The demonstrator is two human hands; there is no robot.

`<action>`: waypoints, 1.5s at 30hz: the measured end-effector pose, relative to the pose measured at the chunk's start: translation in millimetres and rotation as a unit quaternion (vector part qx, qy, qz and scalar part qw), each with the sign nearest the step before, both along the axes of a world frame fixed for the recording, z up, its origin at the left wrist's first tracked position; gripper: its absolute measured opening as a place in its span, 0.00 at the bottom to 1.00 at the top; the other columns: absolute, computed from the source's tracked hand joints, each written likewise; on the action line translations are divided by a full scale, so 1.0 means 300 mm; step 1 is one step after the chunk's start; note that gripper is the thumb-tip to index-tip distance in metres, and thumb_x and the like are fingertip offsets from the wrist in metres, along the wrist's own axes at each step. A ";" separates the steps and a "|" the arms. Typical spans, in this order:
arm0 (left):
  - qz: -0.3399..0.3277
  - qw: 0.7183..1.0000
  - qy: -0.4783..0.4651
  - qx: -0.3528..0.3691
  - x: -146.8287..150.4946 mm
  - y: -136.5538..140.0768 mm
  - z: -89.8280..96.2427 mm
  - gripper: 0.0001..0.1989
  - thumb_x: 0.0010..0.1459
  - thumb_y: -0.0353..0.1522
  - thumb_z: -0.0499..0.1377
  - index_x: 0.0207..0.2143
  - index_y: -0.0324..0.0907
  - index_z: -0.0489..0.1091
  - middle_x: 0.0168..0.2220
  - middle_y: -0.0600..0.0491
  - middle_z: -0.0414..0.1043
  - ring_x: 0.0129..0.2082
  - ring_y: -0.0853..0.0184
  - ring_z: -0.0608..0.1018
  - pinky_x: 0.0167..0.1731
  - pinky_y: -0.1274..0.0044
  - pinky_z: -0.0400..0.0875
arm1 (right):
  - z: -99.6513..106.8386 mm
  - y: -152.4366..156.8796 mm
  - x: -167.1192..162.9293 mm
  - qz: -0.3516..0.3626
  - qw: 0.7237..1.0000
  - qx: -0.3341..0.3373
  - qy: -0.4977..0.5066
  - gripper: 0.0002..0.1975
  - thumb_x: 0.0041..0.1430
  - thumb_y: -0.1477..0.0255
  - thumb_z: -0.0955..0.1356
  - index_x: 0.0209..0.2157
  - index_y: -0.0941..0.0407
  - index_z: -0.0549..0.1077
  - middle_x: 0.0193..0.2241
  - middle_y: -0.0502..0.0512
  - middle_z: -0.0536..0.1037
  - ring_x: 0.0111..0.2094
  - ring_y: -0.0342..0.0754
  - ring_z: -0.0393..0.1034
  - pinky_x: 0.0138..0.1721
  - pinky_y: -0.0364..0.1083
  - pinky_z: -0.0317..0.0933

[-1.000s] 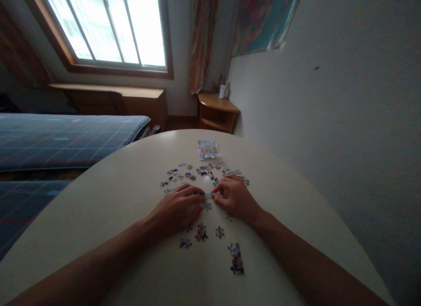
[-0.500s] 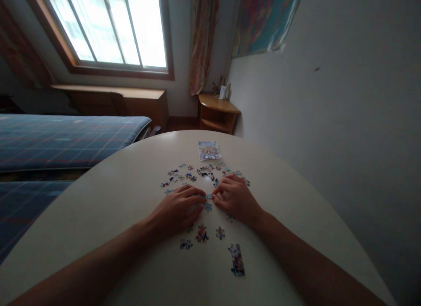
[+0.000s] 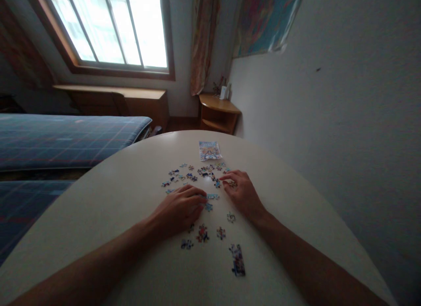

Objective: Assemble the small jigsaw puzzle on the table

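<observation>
My left hand (image 3: 179,209) lies palm down on the round white table (image 3: 131,200), its fingertips at the left end of a small joined pair of puzzle pieces (image 3: 212,196). My right hand (image 3: 242,192) is stretched further out, its fingertips on a loose piece (image 3: 231,182) at the right end of a scatter of loose pieces (image 3: 189,175). Neither hand lifts anything. A few single pieces (image 3: 202,232) lie just behind my left hand. A short assembled strip (image 3: 237,259) sits nearer to me.
A small printed picture card (image 3: 209,150) lies beyond the scattered pieces. A white wall (image 3: 329,121) runs close along the table's right side. A bed with a blue plaid cover (image 3: 66,139) stands to the left, with a wooden corner shelf (image 3: 217,110) and a window behind.
My right hand has let go of the joined pieces at the centre and moved up and right to the far loose pieces. The left hand has stayed put.
</observation>
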State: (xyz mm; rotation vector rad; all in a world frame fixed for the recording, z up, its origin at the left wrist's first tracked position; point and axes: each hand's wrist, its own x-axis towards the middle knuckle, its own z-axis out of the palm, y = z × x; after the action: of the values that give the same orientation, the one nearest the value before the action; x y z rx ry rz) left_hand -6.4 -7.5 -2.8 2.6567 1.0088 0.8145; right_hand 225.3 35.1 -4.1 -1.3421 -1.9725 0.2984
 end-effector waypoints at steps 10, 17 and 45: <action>0.004 1.000 0.009 -0.008 -0.002 0.001 -0.003 0.11 0.63 0.29 0.54 0.45 0.45 0.74 0.48 0.50 0.75 0.47 0.62 0.75 0.49 0.66 0.74 | -0.018 -0.004 -0.002 -0.003 0.998 0.005 -0.055 0.10 0.58 0.73 0.70 0.38 0.46 0.81 0.46 0.54 0.77 0.51 0.56 0.65 0.53 0.59 0.56; 0.007 1.000 0.011 -0.011 0.003 -0.001 0.006 0.11 0.64 0.29 0.53 0.44 0.44 0.74 0.47 0.50 0.76 0.46 0.62 0.75 0.49 0.66 0.74 | -0.012 -0.010 -0.008 -0.042 0.997 -0.011 -0.060 0.07 0.57 0.73 0.70 0.35 0.49 0.81 0.46 0.54 0.78 0.50 0.56 0.66 0.54 0.59 0.54; -0.002 1.000 -0.006 -0.003 -0.005 0.006 -0.009 0.11 0.64 0.29 0.53 0.44 0.44 0.75 0.47 0.50 0.76 0.46 0.63 0.76 0.49 0.66 0.75 | -0.068 0.121 0.115 -0.148 0.988 -0.018 0.034 0.16 0.59 0.72 0.64 0.46 0.54 0.78 0.47 0.59 0.79 0.49 0.55 0.71 0.55 0.57 0.62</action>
State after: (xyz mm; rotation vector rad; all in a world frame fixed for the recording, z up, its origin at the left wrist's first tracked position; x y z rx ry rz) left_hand -8.0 -5.8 -5.6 2.6448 1.0002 0.8241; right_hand 259.9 71.4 -24.4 -1.6030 -1.6888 0.2358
